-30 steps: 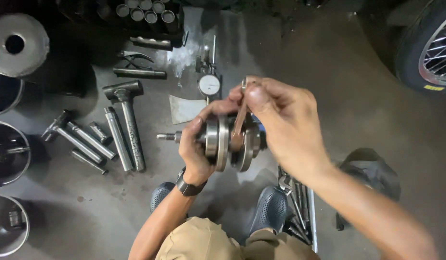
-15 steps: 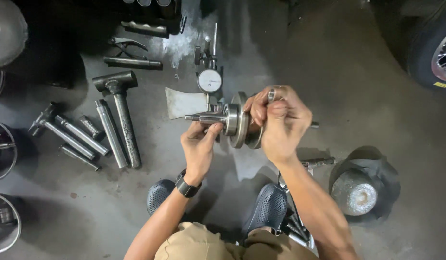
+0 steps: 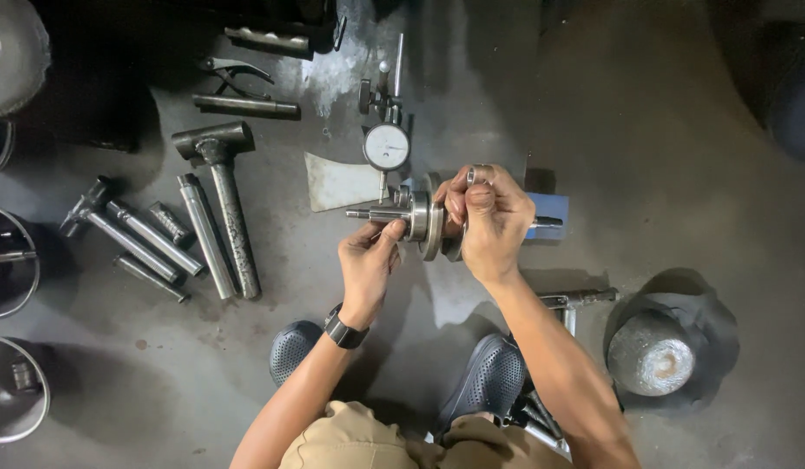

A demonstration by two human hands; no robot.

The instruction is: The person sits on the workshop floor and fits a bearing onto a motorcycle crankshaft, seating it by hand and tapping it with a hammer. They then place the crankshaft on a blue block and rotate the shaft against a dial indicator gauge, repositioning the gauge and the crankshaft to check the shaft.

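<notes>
A steel crankshaft [image 3: 422, 219] with two round webs and a shaft at each end lies level above the grey floor, below a dial gauge [image 3: 386, 146] on its stand. My left hand [image 3: 369, 265] touches its left shaft from below, fingers around the shaft end. My right hand [image 3: 489, 221] is closed over the right web and the rod between the webs, a ring on one finger. The right shaft end [image 3: 547, 222] sticks out past my right hand over a blue block [image 3: 554, 208].
Several steel bars and sockets [image 3: 151, 239] and a hammer [image 3: 222, 187] lie at the left, pliers [image 3: 233, 76] behind them. Metal cylinders [image 3: 7, 260] stand along the left edge. A round metal part on black rubber [image 3: 654, 352] sits at the right. My shoes [image 3: 485, 378] are below.
The view has shifted left and down relative to the floor. My hands lowered the crankshaft a little toward the dial gauge stand; my left hand now holds the left shaft end.
</notes>
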